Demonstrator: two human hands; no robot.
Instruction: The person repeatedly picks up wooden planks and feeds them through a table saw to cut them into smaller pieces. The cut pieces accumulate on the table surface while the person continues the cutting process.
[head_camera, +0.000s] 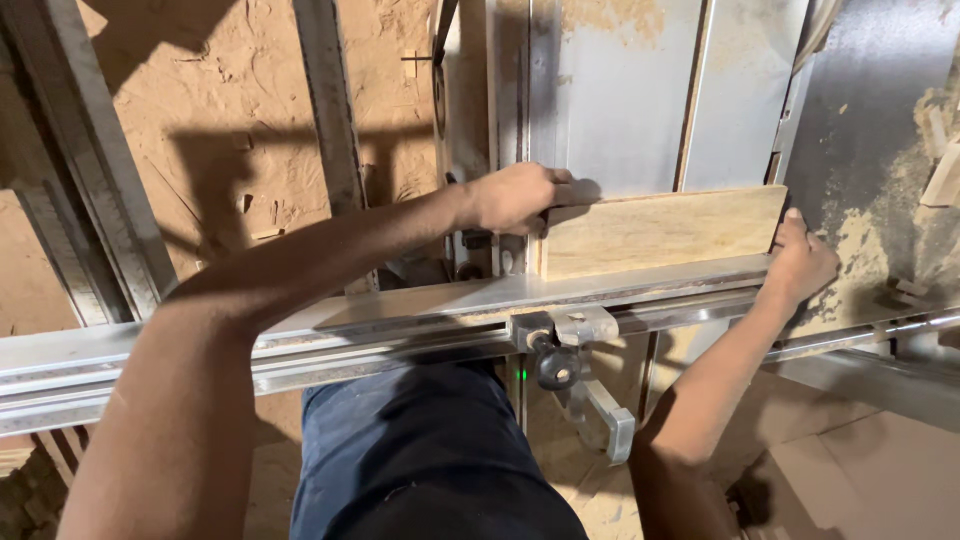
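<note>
The upper middle and right of the frame are filled by the grey metal saw table (620, 90), dusted with sawdust toward the right edge. A long aluminium fence rail (400, 320) is seen running across the middle of the frame from the left edge to the right. A pale rectangular wooden board (660, 232) is laid flat on the table at centre right, its near edge against the rail. The left hand (515, 197) is pressed on the board's left end, fingers curled closed over its corner. The right hand (800, 262) is set against the board's right end, fingers bent around that edge. A black clamp knob (556, 366) hangs below the rail at centre. No packages or signs can be made out.
</note>
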